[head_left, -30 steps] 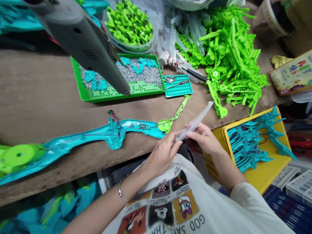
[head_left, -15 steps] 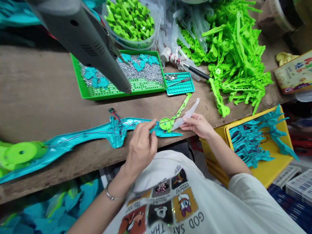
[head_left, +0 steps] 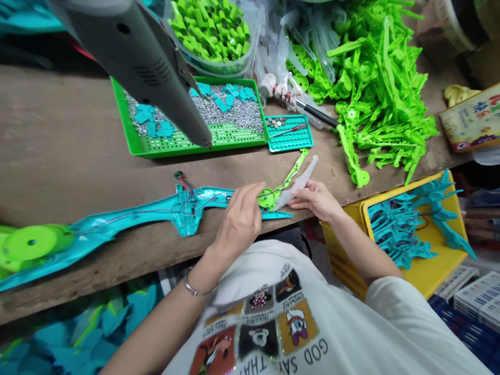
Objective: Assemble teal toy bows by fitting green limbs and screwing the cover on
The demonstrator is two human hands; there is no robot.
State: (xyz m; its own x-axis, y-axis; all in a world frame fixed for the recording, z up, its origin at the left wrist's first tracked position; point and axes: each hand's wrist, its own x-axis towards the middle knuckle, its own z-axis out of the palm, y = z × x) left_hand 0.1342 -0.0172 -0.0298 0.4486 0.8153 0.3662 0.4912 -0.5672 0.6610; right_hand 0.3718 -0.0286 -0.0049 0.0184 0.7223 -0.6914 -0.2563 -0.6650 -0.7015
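A long teal plastic shell (head_left: 136, 214) lies along the table's front edge, thin wires running inside it. My left hand (head_left: 240, 216) is closed over its right part, beside a lime-green round part with an arm (head_left: 294, 171). A thin dark line crosses the green part from the left fingertips; what they pinch is hidden. Between the thumb and fingers of my right hand (head_left: 317, 200) is a translucent white plastic piece (head_left: 300, 183), tilted up to the right, its lower end against the green part. A small circuit board (head_left: 178, 175) on wires sticks out behind the shell.
A grey tool arm (head_left: 172, 99) hangs over a green tray (head_left: 156, 152) of screws and teal pieces. Behind are a small teal tray (head_left: 292, 139), a tub (head_left: 250, 57) of green tubes and a heap of lime-green parts (head_left: 385, 88). A yellow bin (head_left: 347, 234) stands at right.
My left hand has shifted a little to the right along the shell, toward the green part. The right hand still holds the translucent piece, slightly more upright.
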